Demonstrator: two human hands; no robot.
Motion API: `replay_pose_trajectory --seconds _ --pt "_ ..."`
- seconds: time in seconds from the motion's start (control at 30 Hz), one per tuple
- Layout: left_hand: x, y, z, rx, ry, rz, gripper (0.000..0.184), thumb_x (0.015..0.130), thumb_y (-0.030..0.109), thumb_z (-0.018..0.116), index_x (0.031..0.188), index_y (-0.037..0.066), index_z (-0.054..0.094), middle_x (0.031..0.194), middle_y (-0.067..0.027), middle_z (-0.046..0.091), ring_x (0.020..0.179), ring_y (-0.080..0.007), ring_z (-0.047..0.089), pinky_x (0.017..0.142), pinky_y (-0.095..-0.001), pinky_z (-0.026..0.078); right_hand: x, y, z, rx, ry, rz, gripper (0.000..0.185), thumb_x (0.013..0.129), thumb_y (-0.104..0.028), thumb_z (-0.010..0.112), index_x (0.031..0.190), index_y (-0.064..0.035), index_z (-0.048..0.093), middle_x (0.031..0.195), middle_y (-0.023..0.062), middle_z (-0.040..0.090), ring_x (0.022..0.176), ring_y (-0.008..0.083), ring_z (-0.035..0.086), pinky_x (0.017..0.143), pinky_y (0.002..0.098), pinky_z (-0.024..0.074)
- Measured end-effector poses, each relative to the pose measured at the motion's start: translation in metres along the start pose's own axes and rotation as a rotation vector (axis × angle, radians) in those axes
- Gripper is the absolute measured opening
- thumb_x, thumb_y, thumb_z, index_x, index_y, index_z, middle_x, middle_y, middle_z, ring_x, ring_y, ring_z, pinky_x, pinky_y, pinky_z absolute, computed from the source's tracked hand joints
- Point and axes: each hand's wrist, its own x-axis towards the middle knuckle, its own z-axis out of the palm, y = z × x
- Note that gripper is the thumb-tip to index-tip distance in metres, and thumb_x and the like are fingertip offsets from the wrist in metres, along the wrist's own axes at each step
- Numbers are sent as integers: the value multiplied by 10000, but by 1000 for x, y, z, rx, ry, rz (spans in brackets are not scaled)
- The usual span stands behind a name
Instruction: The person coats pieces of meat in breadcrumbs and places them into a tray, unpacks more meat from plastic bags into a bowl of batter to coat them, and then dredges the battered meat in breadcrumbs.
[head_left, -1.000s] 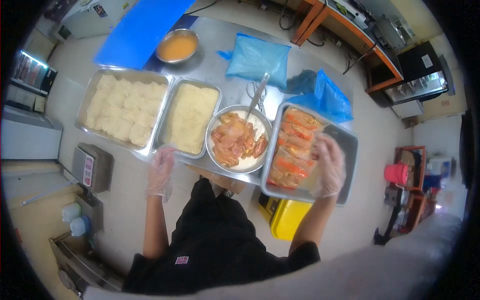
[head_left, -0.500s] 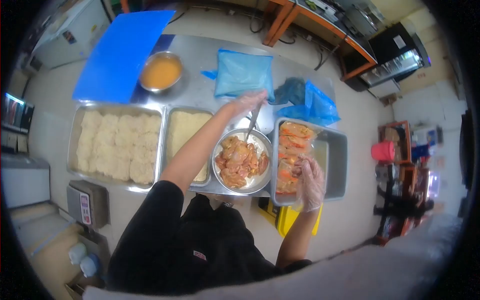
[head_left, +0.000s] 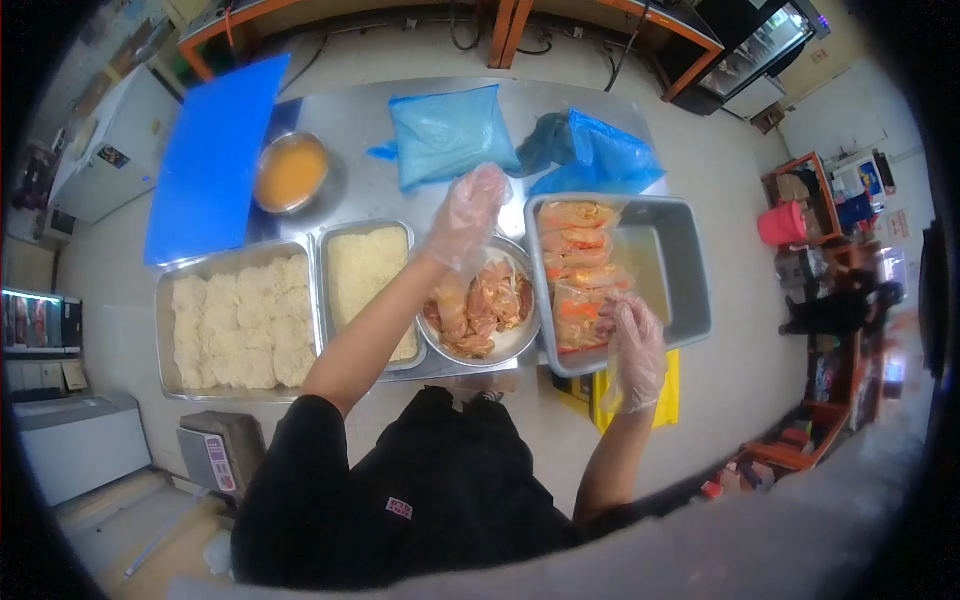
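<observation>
The left hand (head_left: 468,215), in a clear glove, is above the upper rim of the round metal bowl (head_left: 537,325); its fingers are bunched, but whether they grip anything cannot be told. Raw meat pieces (head_left: 480,312) lie in that bowl, on the tabletop (head_left: 355,125). The right hand (head_left: 637,350), also gloved, is at the near side of the grey tub (head_left: 685,265), fingers curled close together (whether they pinch something is unclear), beside a row of clear-wrapped portions (head_left: 580,272) inside. Left of the bowl stand a tray of pale crumbs (head_left: 368,265) and a larger tray of crumb-coated pieces (head_left: 240,325). Beyond are a bowl of orange liquid (head_left: 292,172), a blue sheet (head_left: 215,160) and a filled blue bag (head_left: 450,135).
</observation>
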Motion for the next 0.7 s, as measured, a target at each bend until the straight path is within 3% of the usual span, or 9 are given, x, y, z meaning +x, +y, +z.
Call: replay_pose_trajectory --seconds 0.07,0.17,0.27,0.47,0.57,0.7 --pt "-1 72 -3 -277 19 -342 283 1035 233 523 1234 43 592 918 -14 625 744 -93 556 681 -247 479 3 -1 0 -37 -19 5 239 1014 -154 604 1173 23 634 931 55 639 803 123 600 735 271 496" --pt "-4 118 -9 -340 16 -326 239 1035 252 537 1142 53 614 877 4 599 717 -72 531 633 -225 450 6 -1 -4 -34 -81 1 254 1013 -172 612 1186 9 653 986 60 664 864 123 614 802 275 506" --pt "2 137 -19 -377 -30 -50 222 1040 275 544 1050 65 615 840 19 573 685 -57 506 585 -212 419 5 -5 -3 -47 -116 -14 256 1012 -166 608 1192 11 651 997 61 664 878 124 612 807 276 503" --pt "-9 203 -27 -305 332 9 279 1069 363 494 968 114 567 767 37 506 644 -62 467 554 -216 394 8 -4 -10 -54 -140 -36 262 1010 -162 606 1199 13 648 1039 69 664 930 136 611 824 290 504" --pt "-8 199 -30 -483 285 114 319 1076 400 462 924 128 531 741 38 475 620 -57 432 526 -223 363 9 -8 -14 -77 -146 -9 260 1010 -161 606 1200 13 649 1060 67 666 962 142 614 827 293 507" --pt "-17 151 -13 -456 308 -9 312 1075 378 467 891 127 502 730 33 454 608 -65 401 526 -239 346 13 0 -12 -50 -129 -20 257 1006 -164 618 1193 10 651 1048 63 666 942 138 614 813 290 506"
